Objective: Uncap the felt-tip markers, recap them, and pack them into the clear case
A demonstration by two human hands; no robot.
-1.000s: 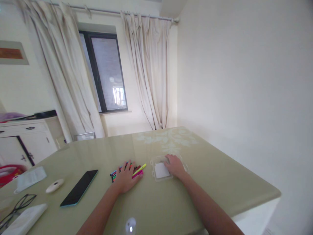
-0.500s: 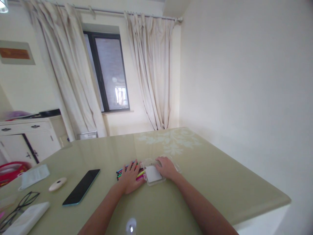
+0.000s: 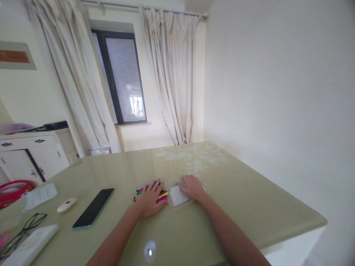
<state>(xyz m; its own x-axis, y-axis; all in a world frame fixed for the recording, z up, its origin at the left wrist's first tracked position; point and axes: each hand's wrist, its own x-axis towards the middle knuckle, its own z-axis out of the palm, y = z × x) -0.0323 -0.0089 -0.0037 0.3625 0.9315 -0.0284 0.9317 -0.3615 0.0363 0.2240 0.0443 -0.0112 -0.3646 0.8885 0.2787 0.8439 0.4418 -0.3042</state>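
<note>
My left hand point(image 3: 151, 200) lies with its fingers spread over a bunch of colored markers point(image 3: 163, 197). Their tips and ends stick out around the fingers, and the rest are covered by the hand. To the right is a clear plastic case point(image 3: 176, 207), lying flat on the table with a white card or sheet point(image 3: 178, 195) in it. My right hand point(image 3: 192, 187) is curled over the far right part of that case, gripping it. The fingertips are partly hidden. The transparent part beyond the right hand is faint.
On the glossy green table point(image 3: 249, 207), a black phone point(image 3: 93, 208) lies to the left. Farther left are a small pale oval object point(image 3: 67, 205), a face mask point(image 3: 41, 195), eyeglasses point(image 3: 31, 223) and a white slab-like device point(image 3: 30, 245). A wall point(image 3: 277, 92) borders the right side.
The case has shifted slightly right with my right hand, away from the markers. My left hand stays spread on the markers. The view has tilted a little.
</note>
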